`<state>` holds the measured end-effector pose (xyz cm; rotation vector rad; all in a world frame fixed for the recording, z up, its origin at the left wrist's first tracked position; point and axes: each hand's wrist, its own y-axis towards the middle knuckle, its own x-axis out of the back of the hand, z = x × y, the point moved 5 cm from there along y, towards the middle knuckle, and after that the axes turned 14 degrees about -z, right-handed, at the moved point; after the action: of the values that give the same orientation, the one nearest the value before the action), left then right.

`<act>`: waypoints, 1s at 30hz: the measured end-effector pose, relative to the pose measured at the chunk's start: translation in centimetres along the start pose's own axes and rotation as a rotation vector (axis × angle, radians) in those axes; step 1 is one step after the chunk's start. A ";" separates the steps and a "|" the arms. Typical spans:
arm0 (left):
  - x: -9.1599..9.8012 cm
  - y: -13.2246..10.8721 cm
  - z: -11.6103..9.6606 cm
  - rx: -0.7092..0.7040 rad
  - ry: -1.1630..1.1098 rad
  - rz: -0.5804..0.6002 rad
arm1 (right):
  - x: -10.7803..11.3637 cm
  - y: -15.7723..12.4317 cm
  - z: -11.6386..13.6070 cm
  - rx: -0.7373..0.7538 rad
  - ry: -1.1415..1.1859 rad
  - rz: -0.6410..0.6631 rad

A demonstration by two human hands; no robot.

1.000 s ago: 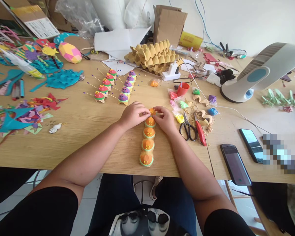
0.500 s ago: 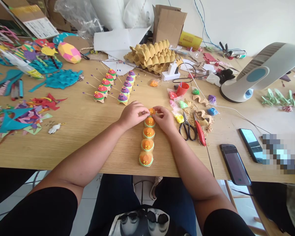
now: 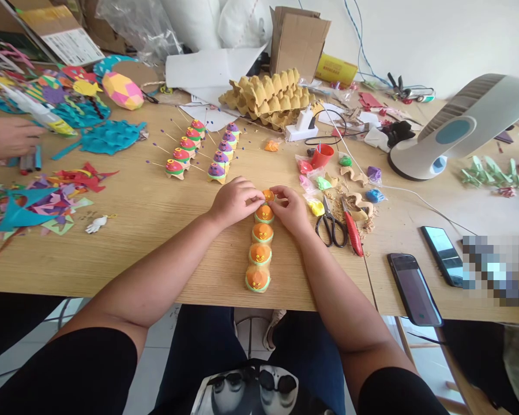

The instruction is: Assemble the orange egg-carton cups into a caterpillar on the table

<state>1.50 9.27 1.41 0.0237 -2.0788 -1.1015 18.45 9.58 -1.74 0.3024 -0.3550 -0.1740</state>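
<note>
A row of orange-topped egg-carton cups with green rims (image 3: 260,253) runs away from me on the wooden table (image 3: 147,230). At its far end my left hand (image 3: 232,200) and my right hand (image 3: 290,208) pinch the last orange cup (image 3: 267,195) from both sides, fingers curled. The other cups of the row lie between my wrists, untouched.
Two rows of pink and purple cups with sticks (image 3: 203,151) stand beyond. Scissors (image 3: 331,222), a red cutter (image 3: 352,230), clay bits and a red cup (image 3: 321,155) lie right. Two phones (image 3: 415,288), a fan (image 3: 454,129), egg cartons (image 3: 268,98). Another person's hand (image 3: 6,138) reaches in at left.
Another person's hand has come in at the far left edge, over the markers and paper shapes. My own hands stay pinched on the far orange cup.
</note>
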 end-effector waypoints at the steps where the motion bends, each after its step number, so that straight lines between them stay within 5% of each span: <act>1: 0.0 0.0 -0.1 -0.010 0.011 0.001 | 0.0 0.0 0.0 0.001 0.001 -0.001; 16: 0.1 0.1 -0.3 -0.041 0.033 0.003 | -0.1 0.0 -0.2 0.012 -0.006 0.000; 30: 0.0 0.0 1.3 0.163 -0.171 -0.047 | -0.1 -0.1 -0.2 0.004 0.008 0.000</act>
<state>0.66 10.12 0.97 0.0600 -2.3282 -0.9878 18.43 9.60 -1.96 0.3068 -0.3476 -0.1721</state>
